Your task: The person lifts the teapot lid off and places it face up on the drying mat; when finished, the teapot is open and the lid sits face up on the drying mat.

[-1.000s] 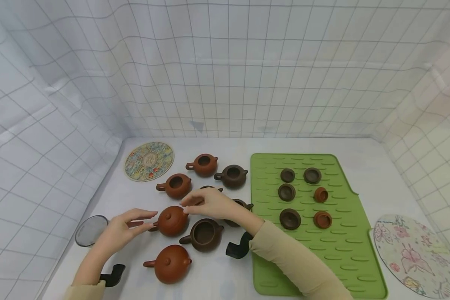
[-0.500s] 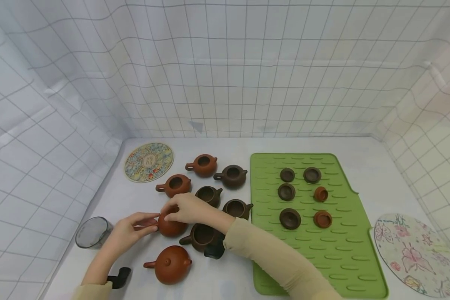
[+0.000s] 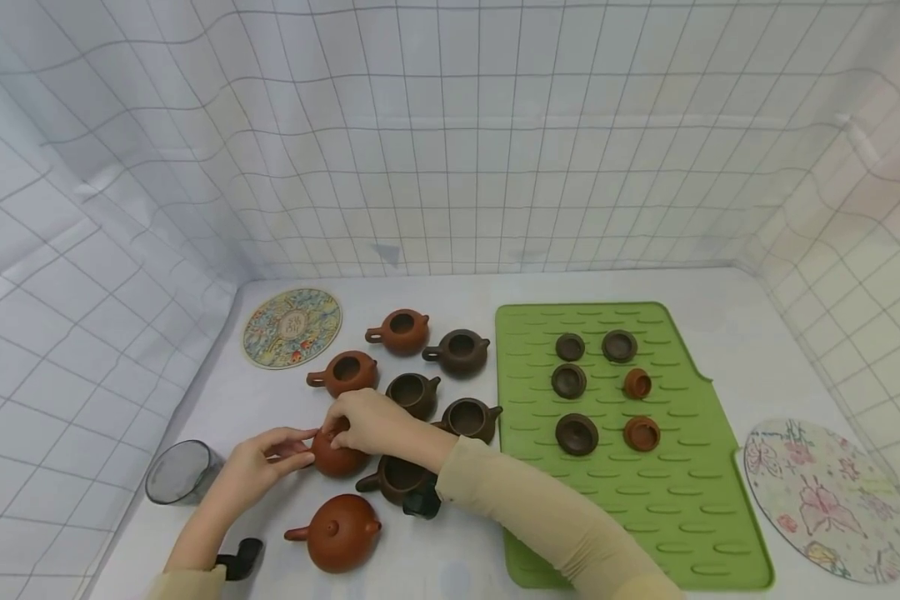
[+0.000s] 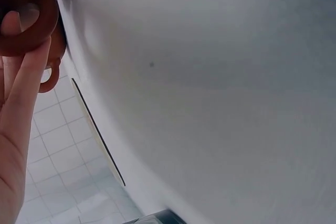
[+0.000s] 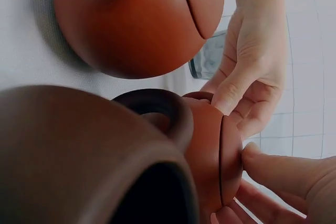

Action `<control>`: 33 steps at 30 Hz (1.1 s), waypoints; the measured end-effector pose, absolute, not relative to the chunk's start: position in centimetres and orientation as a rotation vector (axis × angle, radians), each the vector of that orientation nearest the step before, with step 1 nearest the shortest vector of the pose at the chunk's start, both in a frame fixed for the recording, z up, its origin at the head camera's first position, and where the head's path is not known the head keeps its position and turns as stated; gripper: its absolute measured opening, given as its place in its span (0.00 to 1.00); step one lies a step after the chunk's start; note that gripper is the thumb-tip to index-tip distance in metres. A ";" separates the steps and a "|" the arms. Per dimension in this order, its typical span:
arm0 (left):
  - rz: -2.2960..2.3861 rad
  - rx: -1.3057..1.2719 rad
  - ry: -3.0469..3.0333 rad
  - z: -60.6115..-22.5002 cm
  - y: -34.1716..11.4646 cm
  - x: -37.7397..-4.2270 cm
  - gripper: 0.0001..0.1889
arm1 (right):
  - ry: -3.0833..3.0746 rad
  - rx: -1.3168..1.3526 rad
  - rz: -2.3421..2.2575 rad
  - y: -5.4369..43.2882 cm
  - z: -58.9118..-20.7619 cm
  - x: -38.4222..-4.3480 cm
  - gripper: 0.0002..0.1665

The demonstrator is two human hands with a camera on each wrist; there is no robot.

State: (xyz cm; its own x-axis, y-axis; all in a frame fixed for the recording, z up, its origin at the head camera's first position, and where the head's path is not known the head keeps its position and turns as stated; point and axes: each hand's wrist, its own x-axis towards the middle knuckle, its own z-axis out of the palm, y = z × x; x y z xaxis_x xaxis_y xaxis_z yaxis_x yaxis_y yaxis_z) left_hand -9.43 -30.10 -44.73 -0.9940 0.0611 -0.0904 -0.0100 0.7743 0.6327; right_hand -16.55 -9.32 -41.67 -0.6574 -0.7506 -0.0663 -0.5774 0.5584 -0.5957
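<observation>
A red-brown teapot with its lid on stands at the left of the table, between the two hands. My left hand grips its handle; in the left wrist view a finger passes through the loop. My right hand reaches over from the right and pinches the teapot's lid with thumb and fingers. Its knob is hidden behind the fingers. In the right wrist view the lid sits on the body with a thin dark seam. Nearer the front, another lidded red-brown teapot stands by itself.
A dark lidless teapot stands under the right forearm, with several more lidless pots behind, including a brown one. Several loose lids lie on a green mat. A glass is beside the left forearm; a patterned disc lies back left.
My right hand has moved left and down onto the teapot's lid. My left hand has moved in slightly and taken hold of the handle.
</observation>
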 end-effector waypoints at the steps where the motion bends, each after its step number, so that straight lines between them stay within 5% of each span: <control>1: 1.021 0.039 2.855 -44.7 -30.1 -9.4 0.17 | 2.490 -1.092 -0.777 -9.3 -41.7 -16.5 0.11; 16: 1.018 0.017 2.839 -44.6 -30.1 -9.5 0.15 | 2.397 -0.968 -1.079 -8.0 -41.7 -16.9 0.09; 33: 0.998 0.054 2.878 -44.6 -30.1 -9.5 0.16 | 1.729 -0.473 -1.599 3.8 -41.7 -16.9 0.15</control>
